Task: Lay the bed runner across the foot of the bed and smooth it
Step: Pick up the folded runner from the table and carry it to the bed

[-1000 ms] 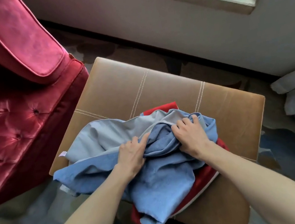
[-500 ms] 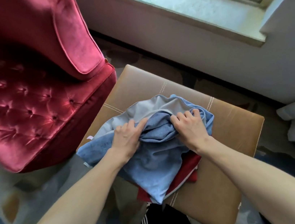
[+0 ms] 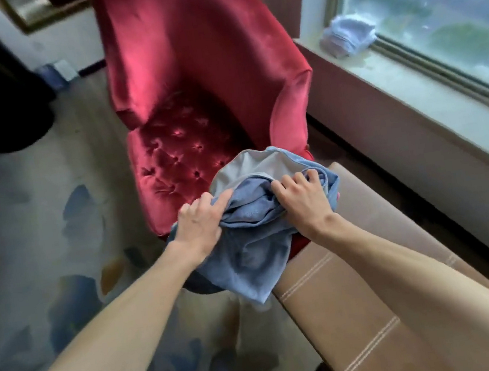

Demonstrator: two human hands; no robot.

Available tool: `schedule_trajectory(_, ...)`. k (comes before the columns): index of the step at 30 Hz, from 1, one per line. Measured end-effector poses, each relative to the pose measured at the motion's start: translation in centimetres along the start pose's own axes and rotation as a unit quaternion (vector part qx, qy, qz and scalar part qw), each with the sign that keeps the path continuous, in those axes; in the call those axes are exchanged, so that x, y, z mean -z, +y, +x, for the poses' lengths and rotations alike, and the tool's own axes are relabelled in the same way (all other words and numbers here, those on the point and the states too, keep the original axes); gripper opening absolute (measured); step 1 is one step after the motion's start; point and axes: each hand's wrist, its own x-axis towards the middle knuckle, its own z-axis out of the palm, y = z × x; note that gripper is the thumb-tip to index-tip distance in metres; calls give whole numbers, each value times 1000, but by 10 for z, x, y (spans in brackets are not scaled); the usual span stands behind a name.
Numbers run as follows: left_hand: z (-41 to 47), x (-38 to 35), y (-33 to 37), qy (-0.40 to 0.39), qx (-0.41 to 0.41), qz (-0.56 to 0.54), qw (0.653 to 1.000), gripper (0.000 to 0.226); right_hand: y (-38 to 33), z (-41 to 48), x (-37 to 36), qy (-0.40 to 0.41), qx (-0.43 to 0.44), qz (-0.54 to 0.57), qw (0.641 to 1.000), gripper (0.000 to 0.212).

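Observation:
A bunched blue cloth with a pale grey lining, the bed runner [image 3: 248,257], hangs in the air in front of me. My left hand [image 3: 199,223] grips its left side and my right hand [image 3: 303,200] grips its right side. A strip of red fabric [image 3: 301,241] shows beneath the bundle under my right wrist. The bundle is held over the gap between the armchair and the ottoman. No bed is in view.
A red tufted velvet armchair [image 3: 194,104] stands straight ahead. A tan leather ottoman [image 3: 347,303] is at the lower right. To the right runs a window sill [image 3: 430,86] with a folded pale cloth [image 3: 347,34]. Patterned carpet [image 3: 56,243] spreads to the left.
Both hands have lifted the blue cloth off the ottoman and carried it left, toward the armchair. My view has swung up and left, bringing in the whole chair and the window.

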Motion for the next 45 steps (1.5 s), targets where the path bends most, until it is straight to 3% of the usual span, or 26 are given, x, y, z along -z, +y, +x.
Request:
schedule_trajectory(6,-63,57,-117,26,96,16,995,80,-123,76,37,46,87,7,995,24)
schedule_trajectory(12,-151,127,-250,11,219,31,975,72,-290,144,70,101,186,48,976,30)
schedule_trajectory(21,-286,186,-410,-29,393,72,916,71,-523,209,105,109,318,98,937,45)
schedule_trajectory(27,-372,210,-498,-41,488,88,867,70,-669,238,114,119,402,124,899,41)
schedule_trajectory(36,-473,255,-631,-67,591,120,795,58,-881,286,132,118,494,180,843,44)
schedule_trajectory(45,-586,276,-746,-49,643,145,750,49,-1067,299,148,128,561,197,794,43)
